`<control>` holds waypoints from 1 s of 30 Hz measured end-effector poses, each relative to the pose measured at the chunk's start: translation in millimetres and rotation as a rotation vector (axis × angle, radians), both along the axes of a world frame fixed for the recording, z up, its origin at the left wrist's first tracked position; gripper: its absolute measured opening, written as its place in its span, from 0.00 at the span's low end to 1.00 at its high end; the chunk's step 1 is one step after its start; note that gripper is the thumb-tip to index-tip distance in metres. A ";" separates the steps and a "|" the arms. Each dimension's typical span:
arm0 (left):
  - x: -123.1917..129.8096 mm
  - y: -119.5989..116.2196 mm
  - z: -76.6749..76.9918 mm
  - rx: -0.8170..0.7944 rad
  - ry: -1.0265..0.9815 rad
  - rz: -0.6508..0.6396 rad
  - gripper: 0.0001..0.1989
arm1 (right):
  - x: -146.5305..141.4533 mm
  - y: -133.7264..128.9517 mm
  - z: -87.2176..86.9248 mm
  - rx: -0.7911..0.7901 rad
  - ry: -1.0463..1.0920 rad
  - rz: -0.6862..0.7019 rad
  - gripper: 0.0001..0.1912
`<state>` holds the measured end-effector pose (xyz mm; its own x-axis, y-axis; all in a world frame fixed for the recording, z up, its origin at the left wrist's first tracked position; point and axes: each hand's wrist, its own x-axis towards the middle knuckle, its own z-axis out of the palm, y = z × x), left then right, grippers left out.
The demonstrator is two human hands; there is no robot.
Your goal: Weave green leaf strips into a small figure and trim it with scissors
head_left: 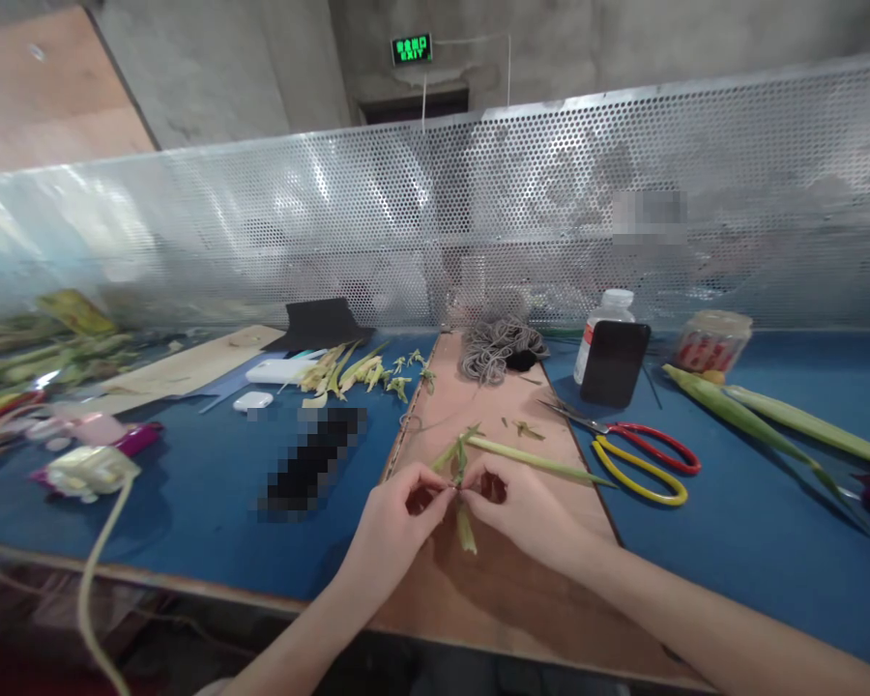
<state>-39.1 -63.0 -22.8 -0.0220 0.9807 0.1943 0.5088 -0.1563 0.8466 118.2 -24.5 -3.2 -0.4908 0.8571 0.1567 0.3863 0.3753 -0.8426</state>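
Perforated metal panels (319,232) stand behind a blue tabletop (210,512), below a grey wall (217,72). At far left lies a cream-and-purple device (91,472) with a pale cord; next come a small white case (253,401) and pale-green scraps (362,372). High above, a lit green sign (411,48) reads "安全出口" over "EXIT". The left hand (398,507) slants up from below, thumb and forefinger pinched on a green leaf piece (465,532), which is over the pinkish board (493,609) between both hands. From the other side the right hand (518,501) pinches the same piece, forearm running in from lower right, fingertips close to the left ones. Farther right are scissors (623,449) with red and yellow handles, then a dark phone (615,363) upright before a white-capped bottle (619,302), its red-and-white label illegible. Red lettering on a clear jar (714,346) is too blurred to read.
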 end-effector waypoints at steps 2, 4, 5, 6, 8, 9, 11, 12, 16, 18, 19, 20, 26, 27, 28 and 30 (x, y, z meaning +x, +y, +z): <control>0.3 1.2 -1.5 -0.014 -0.037 0.032 0.10 | -0.3 0.6 -3.4 0.004 0.030 0.007 0.04; 0.4 2.7 -2.7 -0.049 -0.072 0.067 0.11 | 0.2 1.8 -7.3 -0.015 0.055 0.007 0.04; 0.4 3.5 -3.1 -0.064 -0.091 0.078 0.11 | 0.5 2.6 -9.4 -0.027 0.065 0.003 0.04; 0.3 4.1 -3.4 -0.075 -0.109 0.084 0.11 | 0.7 3.5 -11.3 -0.038 0.078 0.000 0.03; 0.3 5.2 -3.8 -0.078 -0.139 0.088 0.11 | 0.5 5.1 -15.0 -0.055 0.121 -0.010 0.04; 0.4 5.7 -3.8 -0.076 -0.148 0.091 0.11 | 0.1 5.8 -16.6 -0.066 0.151 -0.017 0.05; 0.7 6.4 -4.0 -0.069 -0.151 0.093 0.11 | -1.2 6.7 -19.1 -0.100 0.215 -0.023 0.08; 0.9 6.7 -4.1 -0.065 -0.146 0.090 0.11 | -2.0 6.8 -20.0 -0.116 0.241 -0.024 0.10; 1.3 7.9 -5.2 -0.061 -0.116 0.052 0.10 | -4.5 5.8 -21.7 -0.143 0.321 -0.008 0.14; 1.1 8.4 -5.7 -0.060 -0.106 0.037 0.10 | -5.1 4.6 -21.7 -0.147 0.339 -0.007 0.16; 1.1 8.4 -5.6 -0.056 -0.100 0.034 0.10 | -5.3 3.9 -21.6 -0.151 0.343 -0.009 0.16; 1.1 8.3 -5.3 -0.051 -0.092 0.033 0.09 | -5.4 3.1 -21.5 -0.152 0.345 -0.009 0.17; 0.5 6.2 -4.0 -0.050 -0.072 0.038 0.09 | -5.0 0.1 -23.8 0.039 0.245 -0.028 0.16; 0.1 6.3 -4.9 -0.049 -0.073 0.033 0.08 | -4.8 0.2 -24.9 0.092 0.210 -0.038 0.15; -0.4 6.5 -6.1 -0.047 -0.074 0.025 0.08 | -4.6 0.4 -26.2 0.140 0.177 -0.050 0.15; -1.0 7.2 -8.3 -0.046 -0.075 0.005 0.08 | -3.9 1.3 -28.8 0.211 0.117 -0.063 0.16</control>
